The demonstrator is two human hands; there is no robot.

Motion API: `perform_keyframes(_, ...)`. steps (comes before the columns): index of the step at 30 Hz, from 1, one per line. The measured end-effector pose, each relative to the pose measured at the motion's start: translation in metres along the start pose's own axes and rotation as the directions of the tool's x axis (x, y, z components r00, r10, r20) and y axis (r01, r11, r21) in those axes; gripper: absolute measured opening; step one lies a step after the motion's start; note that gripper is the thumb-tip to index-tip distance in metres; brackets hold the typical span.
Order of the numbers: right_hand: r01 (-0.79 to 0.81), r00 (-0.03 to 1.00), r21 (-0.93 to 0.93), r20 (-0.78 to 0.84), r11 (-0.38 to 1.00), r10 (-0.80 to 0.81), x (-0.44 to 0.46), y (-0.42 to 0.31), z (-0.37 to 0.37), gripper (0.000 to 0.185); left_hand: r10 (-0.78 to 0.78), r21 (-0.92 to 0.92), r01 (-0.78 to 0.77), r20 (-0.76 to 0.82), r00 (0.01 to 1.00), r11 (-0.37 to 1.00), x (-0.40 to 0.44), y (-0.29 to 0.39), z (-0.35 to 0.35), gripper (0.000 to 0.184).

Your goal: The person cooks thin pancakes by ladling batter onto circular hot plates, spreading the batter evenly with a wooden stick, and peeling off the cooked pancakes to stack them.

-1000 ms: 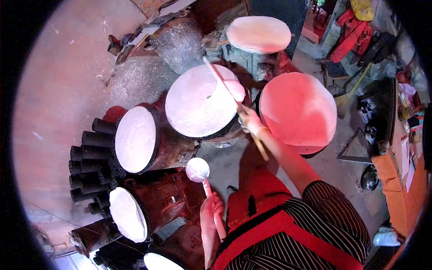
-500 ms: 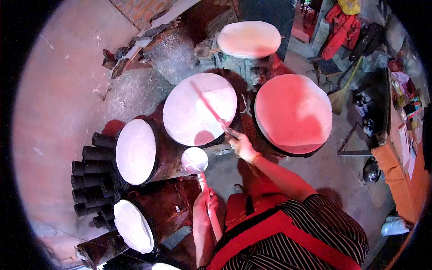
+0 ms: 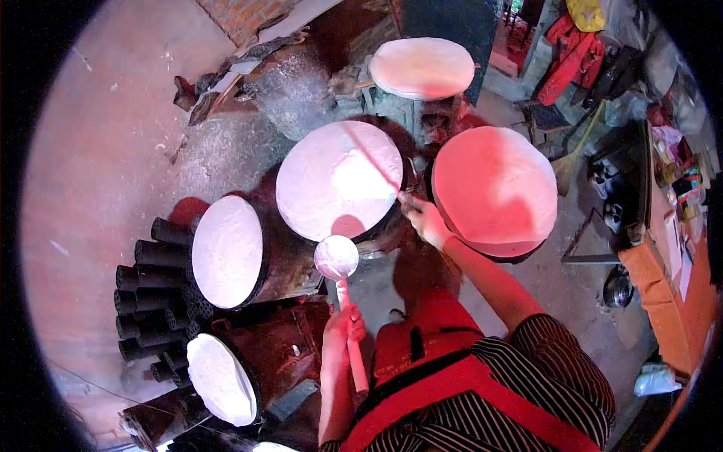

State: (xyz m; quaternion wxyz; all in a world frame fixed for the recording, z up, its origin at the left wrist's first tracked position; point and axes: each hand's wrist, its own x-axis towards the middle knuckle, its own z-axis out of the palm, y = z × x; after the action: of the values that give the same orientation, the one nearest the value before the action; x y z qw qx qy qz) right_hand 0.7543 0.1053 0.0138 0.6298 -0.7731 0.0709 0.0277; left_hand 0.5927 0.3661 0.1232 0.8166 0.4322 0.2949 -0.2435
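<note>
In my left hand (image 3: 343, 331), closed round its handle, is a ladle (image 3: 336, 258) with a round, white-coated bowl. The bowl hangs at the near edge of the middle round griddle, which is covered with a pale batter sheet (image 3: 316, 177). My right hand (image 3: 423, 220) grips one end of a long thin stick (image 3: 370, 164) that reaches across this sheet. I cannot tell whether the stick touches the batter. To the right, close to my right forearm, sits another round griddle with a pale sheet (image 3: 493, 192), lit red.
More round griddles with pale sheets stand at the back (image 3: 422, 69), at the left (image 3: 226, 252) and at lower left (image 3: 221, 380). Dark cylindrical briquettes (image 3: 154, 294) are stacked by the left wall. A broom (image 3: 576, 154) and a cluttered orange table (image 3: 655, 301) are at the right.
My right hand has moved right and a little up, taking the stick along toward the sheet's right side. My left hand has raised the ladle slightly and shifted it right.
</note>
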Motion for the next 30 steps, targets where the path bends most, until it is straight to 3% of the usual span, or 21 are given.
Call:
perform_keyframes(1,-0.082,0.993,-0.006,0.089,0.997,0.083,-0.013,-0.013,-0.006,0.036,-0.008,0.006,0.008,-0.006,1.0,1.0,0.006,0.007,0.0,0.017)
perform_keyframes(2,-0.056,0.987,0.044,0.154,0.997,0.048,-0.028,-0.01,-0.011,0.036,0.023,0.031,-0.023,0.001,1.0,0.999,0.019,0.014,-0.004,0.016)
perform_keyframes(6,-0.192,0.967,0.192,0.203,0.962,0.153,-0.077,-0.008,-0.029,0.037,0.152,0.208,-0.152,0.018,0.988,0.966,0.079,0.054,-0.002,0.015)
perform_keyframes(9,-0.137,0.98,0.283,-0.104,0.949,0.172,-0.082,0.016,-0.005,0.037,0.194,0.307,-0.211,0.086,0.977,0.928,0.141,0.071,0.0,0.011)
perform_keyframes(12,-0.197,0.98,0.394,0.069,0.898,0.185,-0.077,0.051,0.03,0.034,0.168,0.283,-0.152,-0.033,0.985,0.947,0.172,0.063,0.028,0.007)
perform_keyframes(13,-0.239,0.971,0.421,0.127,0.875,0.204,-0.083,0.037,0.034,0.032,0.146,0.326,-0.146,0.024,0.989,0.934,0.177,0.061,0.033,0.008)
perform_keyframes(14,-0.284,0.957,0.444,0.184,0.85,0.223,-0.089,0.022,0.038,0.031,0.119,0.163,-0.121,0.022,0.993,0.979,0.179,0.053,0.038,0.008)
perform_keyframes(17,-0.506,0.856,0.449,0.369,0.737,0.363,-0.099,-0.013,0.035,0.035,0.07,0.052,-0.083,0.213,0.974,0.995,0.176,0.064,0.021,0.004)
perform_keyframes(20,-0.042,0.979,0.503,0.193,0.863,-0.065,-0.081,-0.003,0.019,0.039,-0.062,-0.146,0.115,0.328,0.943,0.983,0.088,0.109,0.014,0.008)
perform_keyframes(22,-0.087,0.995,0.484,0.004,0.871,0.097,-0.083,-0.05,-0.004,0.038,-0.184,-0.27,0.35,0.492,0.851,0.897,0.06,0.112,-0.002,0.01)
perform_keyframes(23,-0.206,0.968,0.433,-0.041,0.877,0.248,-0.075,-0.043,-0.009,0.04,-0.229,-0.32,0.484,0.589,0.775,0.815,0.051,0.108,-0.014,0.01)
perform_keyframes(24,-0.074,0.988,0.188,-0.122,0.979,0.098,-0.08,-0.022,-0.001,0.039,-0.284,-0.309,0.498,0.536,0.795,0.81,0.048,0.108,-0.021,0.011)
perform_keyframes(25,0.058,0.984,-0.075,-0.163,0.996,-0.069,-0.092,0.007,0.014,0.039,-0.338,-0.296,0.513,0.48,0.809,0.806,0.047,0.11,-0.028,0.012)
perform_keyframes(26,0.178,0.956,-0.338,-0.164,0.924,-0.244,-0.107,0.024,0.027,0.039,-0.39,-0.278,0.528,0.425,0.817,0.803,0.048,0.113,-0.033,0.012)
perform_keyframes(27,0.003,0.999,-0.316,-0.048,0.949,-0.019,-0.133,0.021,0.035,0.04,-0.389,-0.216,0.488,0.376,0.841,0.846,0.048,0.109,-0.041,0.012)
perform_keyframes(28,-0.142,0.988,-0.396,0.0,0.907,0.154,-0.154,0.012,0.041,0.04,-0.409,-0.268,0.502,0.335,0.849,0.822,0.044,0.104,-0.047,0.011)
perform_keyframes(30,0.003,0.999,-0.321,0.045,0.947,0.012,-0.175,0.024,0.043,0.041,-0.461,-0.368,0.522,0.245,0.853,0.769,0.03,0.091,-0.056,0.009)
